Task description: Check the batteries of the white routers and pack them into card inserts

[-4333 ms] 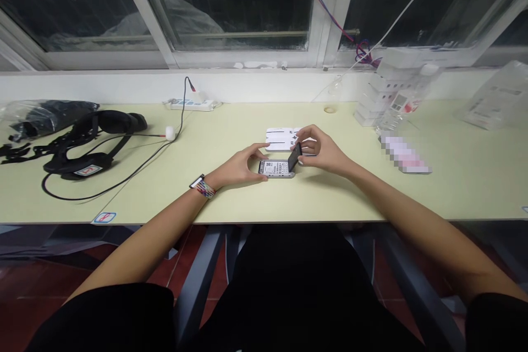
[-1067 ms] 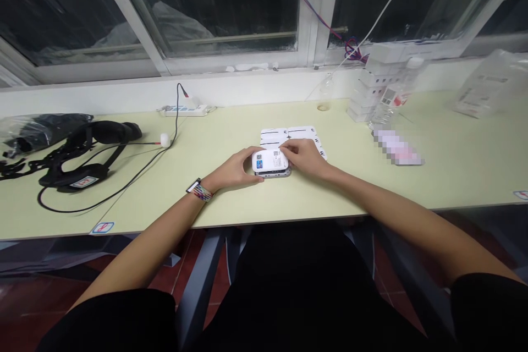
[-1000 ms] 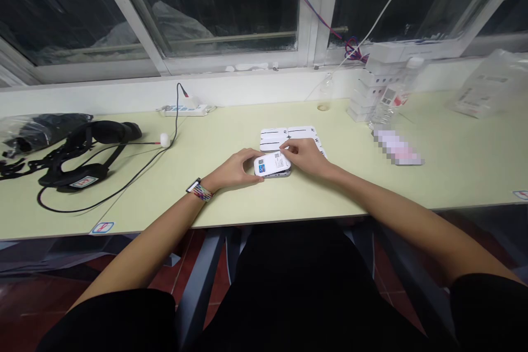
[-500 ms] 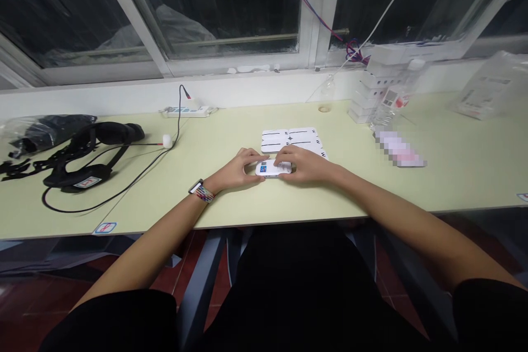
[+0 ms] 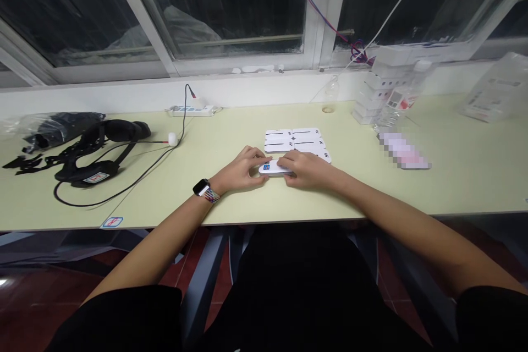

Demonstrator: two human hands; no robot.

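Observation:
A small white device with a blue label lies flat on the pale green desk. My left hand grips its left end with curled fingers. My right hand presses down on its right half, fingers curved over the white cover. A smartwatch with a coloured band sits on my left wrist. Just behind the hands lie several flat white covers side by side.
A black headset with its cable and a dark bag lie at the left. A white power strip sits by the wall. Stacked white boxes, a plastic bottle and a clear packet stand at the right.
The white cover, held tilted above the device a second ago, now lies flat on it. Both hands have come down onto it. Earlier my right hand held a dark part over the open device.

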